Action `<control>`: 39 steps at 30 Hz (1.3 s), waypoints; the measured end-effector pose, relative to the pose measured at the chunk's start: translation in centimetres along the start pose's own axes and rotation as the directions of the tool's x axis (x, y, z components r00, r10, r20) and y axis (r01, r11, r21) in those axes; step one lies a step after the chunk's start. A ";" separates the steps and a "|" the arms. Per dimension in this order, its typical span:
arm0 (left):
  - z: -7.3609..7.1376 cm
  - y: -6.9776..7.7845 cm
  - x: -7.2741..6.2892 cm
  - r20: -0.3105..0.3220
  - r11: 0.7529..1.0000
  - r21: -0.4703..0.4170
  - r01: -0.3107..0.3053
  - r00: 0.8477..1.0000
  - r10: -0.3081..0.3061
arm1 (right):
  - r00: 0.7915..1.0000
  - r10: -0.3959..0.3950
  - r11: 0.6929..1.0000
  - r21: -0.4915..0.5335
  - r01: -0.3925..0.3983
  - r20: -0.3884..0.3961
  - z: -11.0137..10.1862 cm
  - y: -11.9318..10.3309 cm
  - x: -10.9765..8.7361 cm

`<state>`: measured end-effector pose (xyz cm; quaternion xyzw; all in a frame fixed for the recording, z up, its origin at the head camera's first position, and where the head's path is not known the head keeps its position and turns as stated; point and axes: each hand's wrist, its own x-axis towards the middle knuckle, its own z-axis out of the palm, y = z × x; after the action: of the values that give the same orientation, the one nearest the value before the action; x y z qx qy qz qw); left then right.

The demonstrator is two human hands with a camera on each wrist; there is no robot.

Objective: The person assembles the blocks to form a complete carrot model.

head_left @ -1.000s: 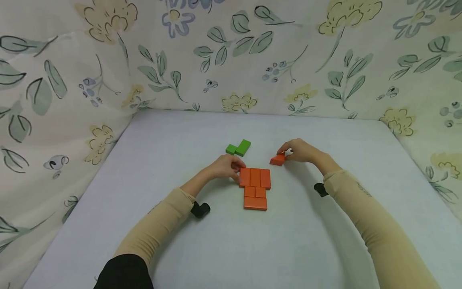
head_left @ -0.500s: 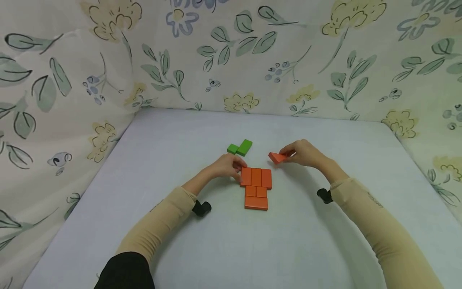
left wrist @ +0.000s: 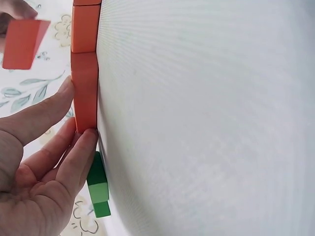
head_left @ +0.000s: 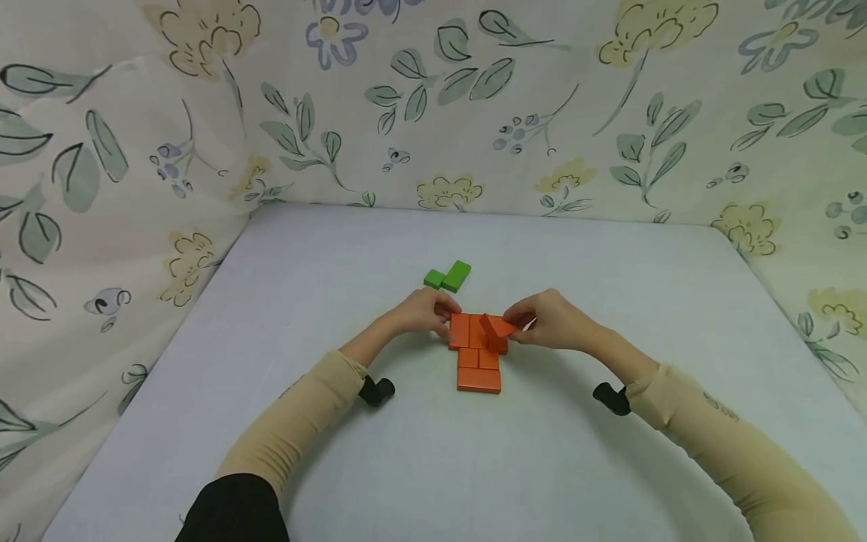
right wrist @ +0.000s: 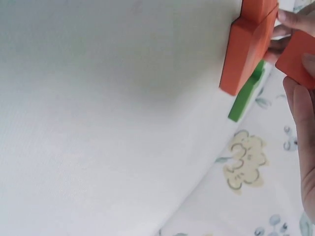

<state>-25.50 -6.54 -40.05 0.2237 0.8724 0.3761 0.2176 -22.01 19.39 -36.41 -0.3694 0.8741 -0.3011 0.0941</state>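
Observation:
Flat orange blocks lie fitted together in a T shape on the table, three uprights across the far side and smaller pieces below with a long block (head_left: 479, 380) nearest. My left hand (head_left: 418, 312) grips the upper left orange block (left wrist: 85, 93), thumb on its side and fingertips at its far corner. Over the upper right part of the shape, my right hand (head_left: 557, 322) pinches an orange triangular block (head_left: 500, 327) by one end. This piece is tilted and raised, partly covering the upright blocks below. In the right wrist view, the triangular block (right wrist: 297, 56) sits between thumb and fingers.
Two green blocks (head_left: 457, 276) lie touching just beyond the left hand. A white surface (head_left: 542, 467) covers the table, and floral cloth (head_left: 433, 113) hangs behind it and at the sides.
My right hand lifted the orange triangular block off the table and brought it left and nearer, over the orange shape. The left hand has stayed at its block.

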 end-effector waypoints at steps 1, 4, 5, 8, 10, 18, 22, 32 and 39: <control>0.0 0.0 0.0 0.000 1.000 -0.002 0.001 1.000 -0.001 | 1.000 -0.010 1.000 0.002 0.010 0.006 0.2 -0.4 -0.1; 0.0 0.0 0.0 0.001 1.000 -0.001 -0.001 1.000 0.001 | 0.998 -0.056 0.998 0.012 0.056 0.024 0.9 -1.6 -0.5; 0.0 0.0 0.1 0.000 1.000 0.000 -0.001 1.000 0.001 | 0.997 -0.068 0.998 0.013 0.067 0.028 1.2 -1.9 -0.6; 0.0 0.0 0.1 0.000 1.000 0.006 -0.003 1.000 0.003 | 0.994 -0.103 0.995 0.011 0.103 0.041 2.1 -2.7 -1.0; 0.0 -0.1 0.1 -0.001 1.000 0.006 -0.003 1.000 0.003 | 0.993 -0.100 0.995 0.010 0.099 0.057 2.7 -3.1 -1.3; 0.0 -0.1 0.0 -0.003 1.000 0.016 0.007 1.000 -0.007 | 0.985 -0.102 0.994 -0.021 0.106 0.139 4.5 -4.2 -2.1; 0.0 0.0 -0.1 -0.003 1.000 0.019 0.007 1.000 -0.007 | 0.981 -0.115 0.992 -0.030 0.121 0.158 4.9 -4.3 -2.4; 0.0 0.1 0.0 0.000 0.999 0.040 -0.003 1.000 0.003 | 0.974 -0.127 0.977 -0.149 0.156 0.185 5.5 -4.4 -2.5; -0.1 0.1 0.0 -0.001 0.999 0.033 -0.005 1.000 0.005 | 0.975 -0.157 0.946 -0.260 0.194 0.157 5.4 -4.6 -2.4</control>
<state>-25.54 -6.53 -39.92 0.2294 0.8781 0.3622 0.2123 -15.49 16.05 -38.12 -0.4748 0.8625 -0.1589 0.0734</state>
